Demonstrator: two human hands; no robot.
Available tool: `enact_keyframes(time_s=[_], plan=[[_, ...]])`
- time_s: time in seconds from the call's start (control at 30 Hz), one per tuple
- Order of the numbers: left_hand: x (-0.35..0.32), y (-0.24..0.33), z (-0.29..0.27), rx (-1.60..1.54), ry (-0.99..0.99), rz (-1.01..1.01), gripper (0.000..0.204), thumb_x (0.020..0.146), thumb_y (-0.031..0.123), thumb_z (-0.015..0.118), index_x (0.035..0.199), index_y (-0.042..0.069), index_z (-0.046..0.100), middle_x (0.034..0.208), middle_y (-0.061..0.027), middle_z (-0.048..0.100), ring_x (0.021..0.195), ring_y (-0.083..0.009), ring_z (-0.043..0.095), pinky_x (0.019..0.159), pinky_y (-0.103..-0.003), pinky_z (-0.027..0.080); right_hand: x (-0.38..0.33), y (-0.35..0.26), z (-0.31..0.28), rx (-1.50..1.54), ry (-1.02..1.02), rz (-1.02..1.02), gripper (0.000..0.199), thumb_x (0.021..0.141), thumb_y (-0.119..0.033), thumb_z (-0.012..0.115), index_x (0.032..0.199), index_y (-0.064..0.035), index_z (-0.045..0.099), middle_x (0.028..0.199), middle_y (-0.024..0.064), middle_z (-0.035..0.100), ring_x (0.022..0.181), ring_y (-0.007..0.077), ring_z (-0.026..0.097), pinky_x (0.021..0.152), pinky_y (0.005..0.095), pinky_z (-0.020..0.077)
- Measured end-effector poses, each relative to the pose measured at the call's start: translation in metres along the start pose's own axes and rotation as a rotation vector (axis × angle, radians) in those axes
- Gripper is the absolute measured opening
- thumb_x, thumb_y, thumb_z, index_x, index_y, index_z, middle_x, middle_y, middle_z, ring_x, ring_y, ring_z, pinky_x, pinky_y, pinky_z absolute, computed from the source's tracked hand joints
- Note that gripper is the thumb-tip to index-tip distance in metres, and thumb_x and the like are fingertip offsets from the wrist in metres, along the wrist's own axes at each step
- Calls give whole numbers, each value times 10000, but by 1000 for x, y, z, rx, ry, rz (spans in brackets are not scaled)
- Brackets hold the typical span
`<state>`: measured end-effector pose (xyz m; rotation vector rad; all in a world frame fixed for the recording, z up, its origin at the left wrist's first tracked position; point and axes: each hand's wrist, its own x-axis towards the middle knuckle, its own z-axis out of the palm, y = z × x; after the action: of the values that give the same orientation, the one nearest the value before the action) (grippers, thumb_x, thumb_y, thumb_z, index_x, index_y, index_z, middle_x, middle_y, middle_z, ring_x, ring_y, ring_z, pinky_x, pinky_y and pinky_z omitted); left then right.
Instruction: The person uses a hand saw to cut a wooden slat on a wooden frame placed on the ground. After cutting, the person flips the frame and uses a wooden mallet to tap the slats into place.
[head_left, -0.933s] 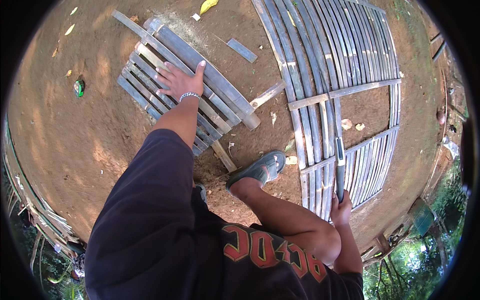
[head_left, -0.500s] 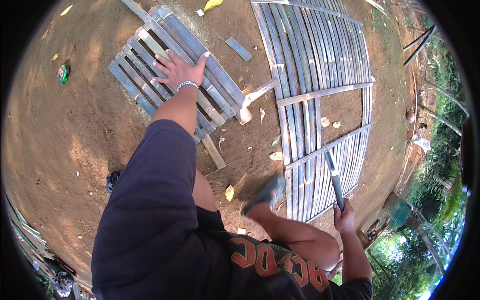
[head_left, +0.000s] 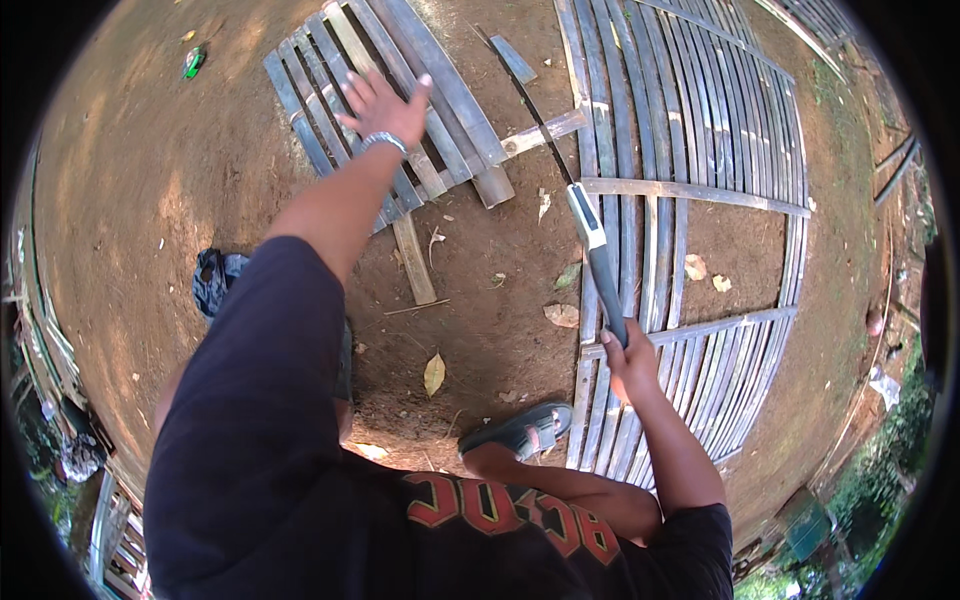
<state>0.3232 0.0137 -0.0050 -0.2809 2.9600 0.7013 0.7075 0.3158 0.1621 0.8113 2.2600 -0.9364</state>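
We find the right hand (head_left: 628, 365) clamped on a handsaw (head_left: 588, 220), its blade over a projecting crosspiece (head_left: 524, 140); the left hand (head_left: 390, 112) is spread on or just above the grounded slatted panel (head_left: 450, 85). We judge blade placement in hand, calling next for a steadied panel. The dark plastic bag (head_left: 213, 282) hides any contents.

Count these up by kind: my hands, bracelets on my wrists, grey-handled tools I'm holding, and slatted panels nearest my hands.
2 hands: left hand, right hand
1 bracelet
1 grey-handled tool
2 slatted panels: small panel, large panel
Total: 6
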Motion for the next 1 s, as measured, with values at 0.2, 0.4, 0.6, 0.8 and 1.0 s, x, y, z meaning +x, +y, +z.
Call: enact_keyframes(time_s=[0.2,0.4,0.6,0.8,1.0], plan=[[-95,58,30,60,42,-65,1163,921,802,438,1646,-50,117,1718,-293,83,1612,-413,-1,1263,-616,-19,22,15,22,130,-47,-229,369,1036,-315,632,1172,26,599,801,230,673,756,408,684,708,472,520],[-101,46,37,124,64,46,1169,895,785,507,1634,-59,176,1704,-301,156,1607,-428,61,1266,-614,11,40,20,40,59,-29,-287,381,1032,-306,631,1215,26,587,850,263,684,828,486,683,744,521,522],[-105,34,34,226,-17,253,1174,878,751,562,1628,-68,180,1692,-352,107,1610,-433,34,1261,-618,26,36,3,54,47,-3,-237,358,1035,-290,626,1217,16,585,863,263,672,824,470,676,749,502,520],[-107,35,25,224,6,271,1215,843,752,618,1628,-65,178,1690,-357,101,1609,-439,29,1260,-618,52,16,31,42,-7,-81,-196,381,1031,-290,637,1281,-10,568,873,284,689,840,497,688,740,535,532],[-108,37,26,228,14,278,1236,829,764,625,1631,-61,172,1689,-360,100,1610,-435,27,1258,-621,56,25,28,24,32,-87,-221,439,1072,-339,556,1325,21,558,913,326,685,883,528,685,765,537,530]])
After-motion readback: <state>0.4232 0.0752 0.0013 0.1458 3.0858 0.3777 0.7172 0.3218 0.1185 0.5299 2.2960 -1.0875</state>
